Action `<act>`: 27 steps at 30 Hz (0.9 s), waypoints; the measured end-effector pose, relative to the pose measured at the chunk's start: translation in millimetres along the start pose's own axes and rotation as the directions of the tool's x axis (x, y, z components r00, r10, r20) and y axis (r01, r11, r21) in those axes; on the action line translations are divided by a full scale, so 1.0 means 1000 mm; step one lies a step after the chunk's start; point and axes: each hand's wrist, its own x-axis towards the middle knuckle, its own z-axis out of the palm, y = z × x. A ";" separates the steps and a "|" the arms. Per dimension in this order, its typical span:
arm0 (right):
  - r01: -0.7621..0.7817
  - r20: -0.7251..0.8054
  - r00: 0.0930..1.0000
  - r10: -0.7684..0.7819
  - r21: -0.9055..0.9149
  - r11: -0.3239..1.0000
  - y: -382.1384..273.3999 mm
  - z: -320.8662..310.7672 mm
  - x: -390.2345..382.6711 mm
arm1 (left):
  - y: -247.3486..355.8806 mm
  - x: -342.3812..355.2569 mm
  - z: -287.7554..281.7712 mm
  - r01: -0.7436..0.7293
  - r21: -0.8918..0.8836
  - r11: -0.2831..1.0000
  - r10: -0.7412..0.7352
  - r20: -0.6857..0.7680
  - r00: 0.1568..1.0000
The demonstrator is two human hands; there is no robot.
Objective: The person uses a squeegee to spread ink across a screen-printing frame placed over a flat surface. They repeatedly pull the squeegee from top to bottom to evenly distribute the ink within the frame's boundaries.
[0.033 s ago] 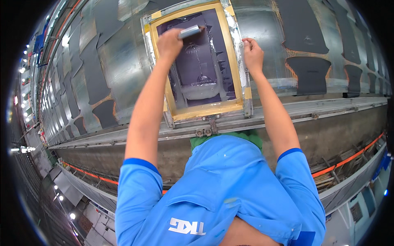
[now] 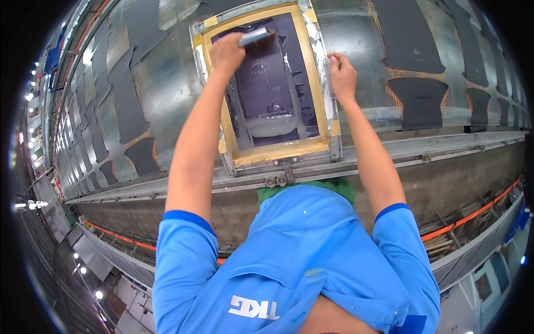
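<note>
A silk-screen printing frame (image 2: 321,146) lies on the metal table, its inner border edged with yellow tape. Dark purple mesh (image 2: 258,92) fills it, with smears of wet grey ink along the sides and across the near end. My left hand (image 2: 227,54) is closed round a short squeegee (image 2: 255,37) with a pale metallic holder, tilted over the far part of the mesh. At the frame's right rail is my right hand (image 2: 344,77), fingers curled and the tips at the metal edge. The squeegee's blade edge is partly hidden.
Dark grey cut pieces (image 2: 417,103) lie in rows on the shiny metal table (image 2: 361,67) to both sides. Along the table's near edge runs a metal rail (image 2: 384,153), with a clamp fitting (image 2: 281,179) below the frame. An orange strip (image 2: 473,217) runs lower right.
My left hand and the squeegee have shifted slightly toward the far end and left. My right hand stays at the frame's right rail.
</note>
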 end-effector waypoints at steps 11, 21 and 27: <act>-0.043 0.012 0.999 0.042 0.031 0.999 -0.002 -0.001 -0.002 | 0.017 -0.044 0.008 -0.071 0.081 0.994 0.067 0.051 0.996; 0.007 0.013 1.000 -0.008 0.069 0.998 0.018 0.006 0.013 | 0.064 -0.270 0.009 -0.165 -0.006 0.986 0.165 -0.003 0.986; -0.039 0.031 0.999 0.039 -0.003 0.999 0.013 0.004 0.025 | 0.063 -0.302 0.004 -0.147 -0.102 0.984 0.158 0.104 0.982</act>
